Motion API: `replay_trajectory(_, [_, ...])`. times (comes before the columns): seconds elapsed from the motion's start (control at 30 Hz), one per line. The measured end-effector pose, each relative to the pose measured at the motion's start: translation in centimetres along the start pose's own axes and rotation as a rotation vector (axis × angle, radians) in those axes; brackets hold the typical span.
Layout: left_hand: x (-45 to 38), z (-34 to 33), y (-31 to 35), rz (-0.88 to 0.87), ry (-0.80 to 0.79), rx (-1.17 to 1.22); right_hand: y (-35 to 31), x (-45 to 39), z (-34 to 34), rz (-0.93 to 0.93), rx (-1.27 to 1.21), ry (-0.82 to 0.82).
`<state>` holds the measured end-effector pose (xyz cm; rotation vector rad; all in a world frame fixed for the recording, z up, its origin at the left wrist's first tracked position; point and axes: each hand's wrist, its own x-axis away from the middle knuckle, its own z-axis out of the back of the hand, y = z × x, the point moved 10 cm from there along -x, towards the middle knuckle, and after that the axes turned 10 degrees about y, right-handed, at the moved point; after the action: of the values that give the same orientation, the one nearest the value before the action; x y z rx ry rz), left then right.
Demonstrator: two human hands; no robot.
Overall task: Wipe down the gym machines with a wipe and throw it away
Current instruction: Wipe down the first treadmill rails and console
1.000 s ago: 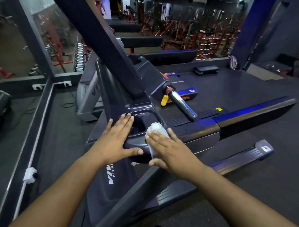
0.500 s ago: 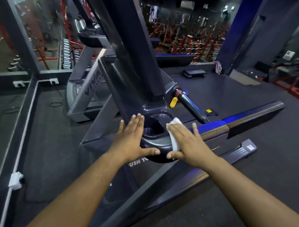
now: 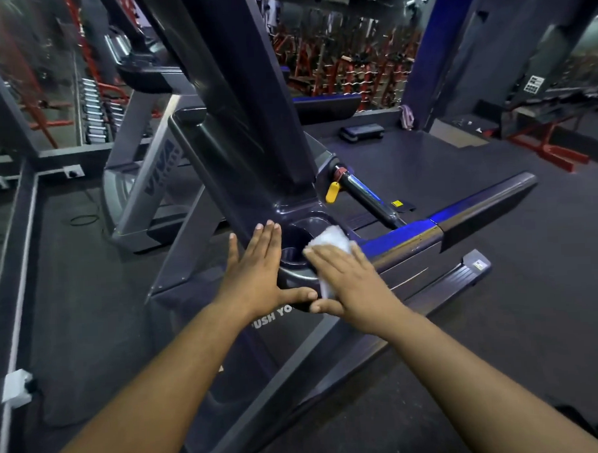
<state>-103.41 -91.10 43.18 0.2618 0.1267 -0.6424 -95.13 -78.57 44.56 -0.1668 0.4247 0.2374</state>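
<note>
Pressing flat on the treadmill (image 3: 253, 153), both bare hands lie side by side at the near rim of its cup holder (image 3: 300, 238). Left hand (image 3: 259, 279): fingers straight and together, pointing away, palm down on the dark plastic just left of the cup holder, thumb stretched right along the rim; it holds nothing. Right hand (image 3: 349, 280): fingers straight and slightly spread, laid on top of a white wipe (image 3: 330, 240), pinning it against the rim. The wipe sits under the palm and fingers, with one end showing beyond the fingertips and a strip showing beside the thumb. The two thumbs nearly meet; whether they touch cannot be told.

Just past the wipe, a handrail (image 3: 425, 236) runs off to the right, lit blue on top. Beyond the cup holder, a yellow tag (image 3: 332, 192) hangs beside a shiny bar (image 3: 365, 196). Further back, a second treadmill (image 3: 151, 171) stands to the left. Red racks (image 3: 345, 66) line the far wall, blurred.
</note>
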Motion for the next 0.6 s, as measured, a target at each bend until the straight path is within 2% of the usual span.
replay_trajectory(0.1, [-0.1,0.3,0.5,-0.033,-0.022,0.003,6.5,2.9,1.1,-0.206,0.107,0.097])
replay_trajectory(0.17, [-0.4,0.7,1.6,-0.091,-0.032,-0.012,10.7,4.0,1.8,-0.378,0.112,0.119])
replay_trajectory(0.23, [-1.0,0.9,4.1,-0.163,-0.026,-0.032,12.5,4.7,2.3,-0.462,0.083,0.138])
replay_trajectory(0.33, [-2.0,0.8,8.0,-0.258,0.015,-0.072,10.2,4.3,1.5,-0.310,0.054,0.126])
replay_trajectory(0.43, [-3.6,-0.4,11.6,-0.335,-0.016,-0.097,9.2,4.9,1.2,-0.117,0.118,0.086])
replay_trajectory(0.5, [-4.9,-1.4,13.6,-0.369,-0.043,-0.115,12.2,5.4,1.9,-0.151,0.141,0.087])
replay_trajectory(0.6, [-7.3,-3.2,17.2,-0.409,-0.077,-0.160,19.4,5.9,3.4,-0.330,0.094,0.093])
